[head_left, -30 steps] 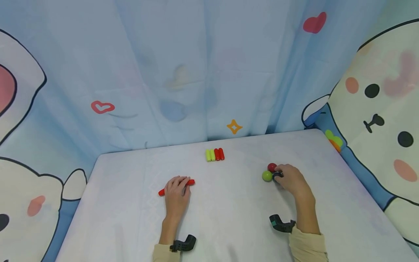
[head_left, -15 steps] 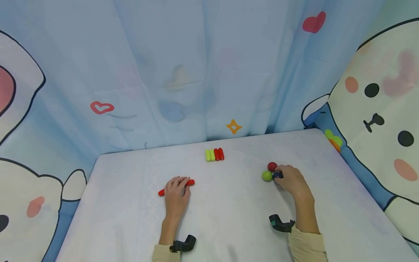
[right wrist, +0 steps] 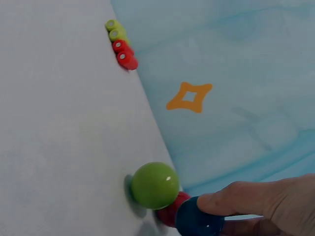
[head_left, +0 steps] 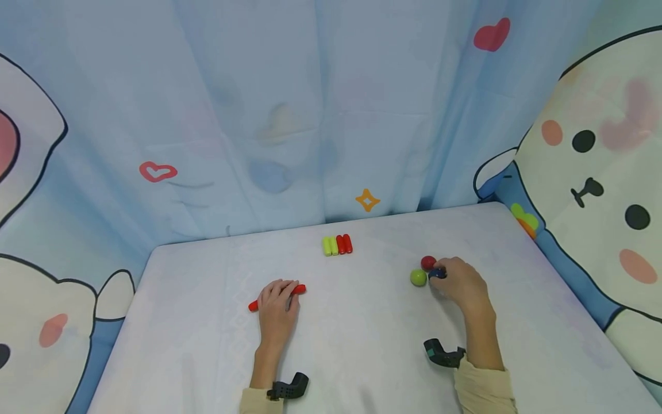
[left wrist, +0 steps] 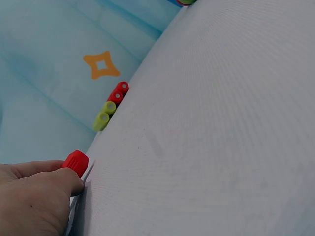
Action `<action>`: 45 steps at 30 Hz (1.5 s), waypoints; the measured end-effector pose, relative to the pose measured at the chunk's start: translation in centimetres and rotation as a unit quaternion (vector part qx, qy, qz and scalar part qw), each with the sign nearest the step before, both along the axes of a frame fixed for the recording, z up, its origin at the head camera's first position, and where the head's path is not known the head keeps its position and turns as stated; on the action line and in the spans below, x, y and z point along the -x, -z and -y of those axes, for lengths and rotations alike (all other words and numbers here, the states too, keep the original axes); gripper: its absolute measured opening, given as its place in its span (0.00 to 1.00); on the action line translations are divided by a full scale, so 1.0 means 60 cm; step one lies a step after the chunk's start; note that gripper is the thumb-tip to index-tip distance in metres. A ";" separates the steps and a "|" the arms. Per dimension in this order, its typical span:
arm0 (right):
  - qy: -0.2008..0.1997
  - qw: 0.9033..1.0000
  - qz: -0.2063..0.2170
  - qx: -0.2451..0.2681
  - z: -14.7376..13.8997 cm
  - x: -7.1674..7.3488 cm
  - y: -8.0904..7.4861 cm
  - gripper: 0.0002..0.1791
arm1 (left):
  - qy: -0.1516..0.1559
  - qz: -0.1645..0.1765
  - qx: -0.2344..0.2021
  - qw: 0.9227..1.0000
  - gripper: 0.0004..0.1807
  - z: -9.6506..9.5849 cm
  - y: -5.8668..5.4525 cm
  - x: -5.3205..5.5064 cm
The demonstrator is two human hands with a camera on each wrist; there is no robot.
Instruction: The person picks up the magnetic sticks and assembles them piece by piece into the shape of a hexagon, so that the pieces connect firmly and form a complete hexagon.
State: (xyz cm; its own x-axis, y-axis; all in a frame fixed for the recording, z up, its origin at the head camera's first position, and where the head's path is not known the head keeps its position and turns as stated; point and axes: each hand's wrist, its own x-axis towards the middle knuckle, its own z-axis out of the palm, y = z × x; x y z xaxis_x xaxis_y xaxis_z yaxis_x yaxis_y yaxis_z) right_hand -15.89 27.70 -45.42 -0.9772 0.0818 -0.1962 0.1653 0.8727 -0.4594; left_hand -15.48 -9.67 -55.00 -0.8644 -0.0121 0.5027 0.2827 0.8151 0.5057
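My left hand (head_left: 277,313) holds a red rod (head_left: 253,306) slantwise on the white table, both its ends sticking out past the fingers. In the left wrist view the rod's ridged end (left wrist: 77,162) shows between thumb and forefinger. Far to the right, my right hand (head_left: 462,282) pinches a dark blue ball (head_left: 437,273) between thumb and fingers. Close beside that ball lie a green ball (head_left: 418,278) and a dark red ball (head_left: 428,263). From the right wrist, the green ball (right wrist: 155,186) stands in front, and the red ball (right wrist: 172,210) is partly hidden behind it and the blue one (right wrist: 199,219).
Two yellow-green sticks (head_left: 330,246) and two red sticks (head_left: 343,244) lie side by side near the back edge of the white table (head_left: 357,333). A light blue curtain (head_left: 248,115) printed with cartoon figures hangs behind and around the table.
The fingers of my right hand have shifted a little, and more of the blue ball shows now. My left hand stays in place on the red rod. The head view has drifted slightly.
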 end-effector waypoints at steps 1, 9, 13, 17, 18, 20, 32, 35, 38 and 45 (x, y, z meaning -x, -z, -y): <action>0.006 1.000 -0.003 0.002 0.001 -0.002 -0.004 0.26 | -0.001 0.000 0.002 1.000 0.15 0.000 0.001 0.000; 0.027 0.993 -0.072 0.089 0.017 -0.003 -0.020 0.29 | -0.007 0.008 0.015 1.000 0.15 0.001 0.005 -0.004; 0.013 0.976 -0.083 0.202 0.037 0.003 -0.016 0.32 | -0.022 0.010 0.037 0.999 0.15 0.000 0.003 -0.009; 0.001 0.934 -0.089 0.346 0.063 0.003 -0.014 0.30 | -0.030 0.009 0.048 0.998 0.15 0.001 0.004 -0.012; -0.006 0.921 -0.094 0.379 0.068 0.003 -0.013 0.29 | -0.030 0.009 0.049 0.998 0.16 0.001 0.004 -0.012; -0.020 0.899 -0.105 0.425 0.078 0.003 -0.012 0.28 | -0.029 0.007 0.051 0.998 0.16 0.001 0.006 -0.012; -0.049 0.776 -0.053 0.626 0.101 0.012 -0.021 0.24 | -0.027 -0.015 0.046 0.998 0.15 0.002 0.005 -0.003; -0.043 0.755 -0.040 0.653 0.104 0.016 -0.021 0.21 | -0.028 -0.010 0.045 0.999 0.15 0.003 0.004 -0.003; -0.037 0.739 -0.031 0.672 0.107 0.017 -0.020 0.19 | -0.023 -0.004 0.047 0.999 0.15 0.002 0.004 -0.006; -0.016 0.747 -0.012 0.665 0.126 0.021 -0.009 0.20 | 0.010 0.011 0.052 0.999 0.15 -0.004 0.000 -0.004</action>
